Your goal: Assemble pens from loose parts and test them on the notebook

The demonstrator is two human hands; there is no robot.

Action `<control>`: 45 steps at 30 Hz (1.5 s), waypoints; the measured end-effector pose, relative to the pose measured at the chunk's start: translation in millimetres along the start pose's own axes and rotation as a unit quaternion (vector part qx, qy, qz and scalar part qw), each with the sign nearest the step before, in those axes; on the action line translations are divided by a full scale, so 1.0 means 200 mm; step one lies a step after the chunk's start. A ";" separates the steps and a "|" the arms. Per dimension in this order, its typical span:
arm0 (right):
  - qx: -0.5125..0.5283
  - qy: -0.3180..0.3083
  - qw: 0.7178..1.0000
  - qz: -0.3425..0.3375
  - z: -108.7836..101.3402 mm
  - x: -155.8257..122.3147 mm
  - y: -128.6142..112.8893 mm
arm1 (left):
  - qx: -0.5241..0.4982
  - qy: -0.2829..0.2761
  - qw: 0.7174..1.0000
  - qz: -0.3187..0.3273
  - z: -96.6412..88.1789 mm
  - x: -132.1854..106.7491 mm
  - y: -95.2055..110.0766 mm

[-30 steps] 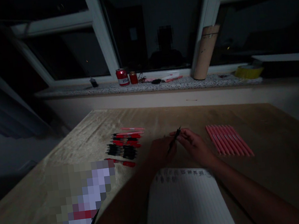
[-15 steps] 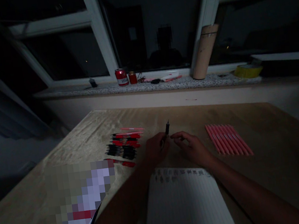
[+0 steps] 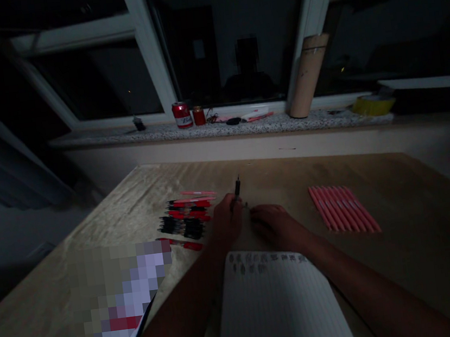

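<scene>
My left hand (image 3: 228, 220) is closed around a black pen (image 3: 237, 189), which stands nearly upright with its thin tip pointing up. Just to the right, my right hand (image 3: 275, 223) is low over the table, palm down with the fingers curled under. Shadow hides its fingertips, and whatever they may hold cannot be made out. Below both hands lies a lined notebook (image 3: 280, 304) with rows of dark scribbles along its top. Black and red pens (image 3: 183, 227) are bunched left of my left hand, while a row of pink pens (image 3: 342, 208) lies to the right.
A phone-like object (image 3: 135, 305), blurred out, lies on the table (image 3: 34, 317) at left. Along the windowsill (image 3: 155, 133) stand a red can (image 3: 182, 115), a small red jar (image 3: 199, 116), a tall tan cylinder (image 3: 308, 79) and a yellow tape roll (image 3: 373, 106).
My left hand has moved slightly left with the pen. My right hand has turned palm down and shifted left and lower, its fingers curling out of sight.
</scene>
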State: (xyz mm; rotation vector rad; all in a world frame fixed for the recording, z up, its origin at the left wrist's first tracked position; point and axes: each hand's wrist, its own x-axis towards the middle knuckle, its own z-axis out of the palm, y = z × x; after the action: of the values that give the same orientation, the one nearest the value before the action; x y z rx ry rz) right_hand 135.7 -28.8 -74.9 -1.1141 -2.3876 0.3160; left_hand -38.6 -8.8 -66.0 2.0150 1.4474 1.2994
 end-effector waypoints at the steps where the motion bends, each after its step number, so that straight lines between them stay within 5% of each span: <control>1: 0.004 0.003 1.000 0.002 0.00 0.00 0.00 | -0.009 0.000 1.000 -0.003 0.00 0.00 0.00; 15: 0.006 0.021 0.994 0.107 0.04 0.17 0.09 | -0.041 0.005 0.999 -0.006 0.01 -0.01 -0.02; 21: -0.024 -0.008 0.995 0.093 0.07 0.25 0.07 | -0.045 0.013 0.999 -0.020 0.00 0.00 -0.02; 32: -0.036 -0.046 0.995 0.086 0.00 0.17 0.05 | -0.052 0.007 0.999 -0.009 0.01 -0.01 -0.02; 45: 0.073 0.051 0.993 0.079 -0.02 0.12 0.11 | -0.059 -0.002 0.998 -0.014 0.00 0.00 0.00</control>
State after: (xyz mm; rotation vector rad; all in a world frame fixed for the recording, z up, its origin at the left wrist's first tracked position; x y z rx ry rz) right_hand 139.2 3.0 -72.5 -1.2228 -2.1537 0.4687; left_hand -38.6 -9.3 -66.8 1.9138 1.3587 1.3356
